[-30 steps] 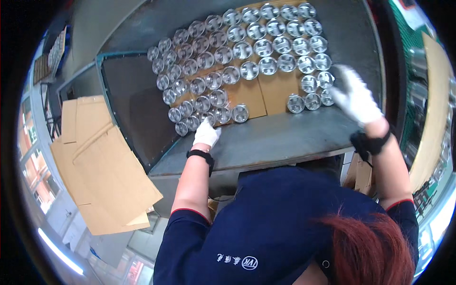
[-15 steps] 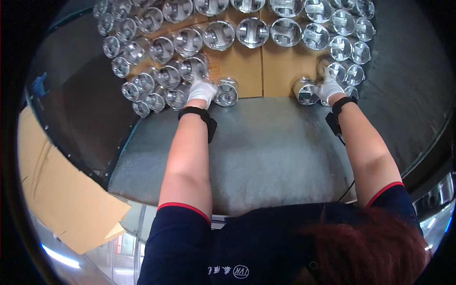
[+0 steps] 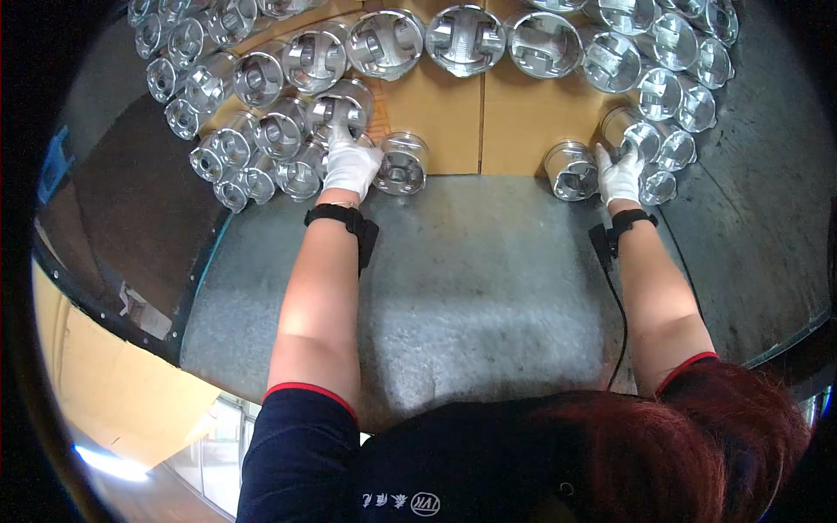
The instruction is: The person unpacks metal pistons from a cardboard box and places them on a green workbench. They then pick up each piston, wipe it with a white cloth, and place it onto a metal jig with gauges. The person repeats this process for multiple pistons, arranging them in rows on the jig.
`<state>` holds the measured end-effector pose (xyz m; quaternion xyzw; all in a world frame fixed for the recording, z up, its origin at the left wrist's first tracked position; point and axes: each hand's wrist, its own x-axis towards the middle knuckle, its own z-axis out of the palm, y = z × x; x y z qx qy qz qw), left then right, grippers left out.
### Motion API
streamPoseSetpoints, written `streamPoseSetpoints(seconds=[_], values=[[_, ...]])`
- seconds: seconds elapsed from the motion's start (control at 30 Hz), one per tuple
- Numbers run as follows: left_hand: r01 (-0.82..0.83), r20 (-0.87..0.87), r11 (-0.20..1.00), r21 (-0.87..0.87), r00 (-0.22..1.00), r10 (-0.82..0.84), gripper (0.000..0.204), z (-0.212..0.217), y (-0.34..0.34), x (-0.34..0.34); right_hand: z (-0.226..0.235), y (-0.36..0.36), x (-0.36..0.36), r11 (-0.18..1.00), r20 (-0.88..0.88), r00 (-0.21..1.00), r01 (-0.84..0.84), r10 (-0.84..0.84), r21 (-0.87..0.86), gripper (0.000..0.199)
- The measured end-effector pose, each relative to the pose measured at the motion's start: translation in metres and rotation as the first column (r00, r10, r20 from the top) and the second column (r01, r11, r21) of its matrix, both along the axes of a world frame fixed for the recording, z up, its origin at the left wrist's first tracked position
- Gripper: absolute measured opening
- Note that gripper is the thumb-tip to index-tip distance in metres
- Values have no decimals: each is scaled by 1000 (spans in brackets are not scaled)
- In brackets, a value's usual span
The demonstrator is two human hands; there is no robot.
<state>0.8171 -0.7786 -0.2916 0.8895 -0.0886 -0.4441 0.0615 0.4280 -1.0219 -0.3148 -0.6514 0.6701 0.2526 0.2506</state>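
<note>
The white-gloved left hand [image 3: 351, 167] is resting its fingers at a silver piston [image 3: 347, 105], just beside a second piston [image 3: 402, 166]; the gloved right hand [image 3: 620, 177] is spreading thumb and fingers at a third piston [image 3: 629, 125], near a fourth piston [image 3: 571, 164] (whether either grip is clamping or merely touching, I cannot tell); brown cardboard [image 3: 445, 126] is lying beneath the rows on the grey table [image 3: 479, 253]

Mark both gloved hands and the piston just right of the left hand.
Left hand [image 3: 351, 166]: head view, middle of the hand.
Right hand [image 3: 621, 179]: head view, middle of the hand.
Piston [image 3: 402, 166]: head view, its open end.
</note>
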Motion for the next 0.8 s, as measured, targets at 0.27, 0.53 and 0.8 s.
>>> streamPoseSetpoints(seconds=[0.27,0.53,0.8], values=[[437,10,897,63,899,-439,82,12,11,-20,0,-2,15,981,75,996,-42,57,-190,52],[732,0,679,44,680,-733,69,28,-18,-33,16,1,50,820,391,721,-497,572,-282,54],[968,-109,231,103,242,-964,43,19,-35,-51,44,-3,73,464,355,454,-884,817,61,55]])
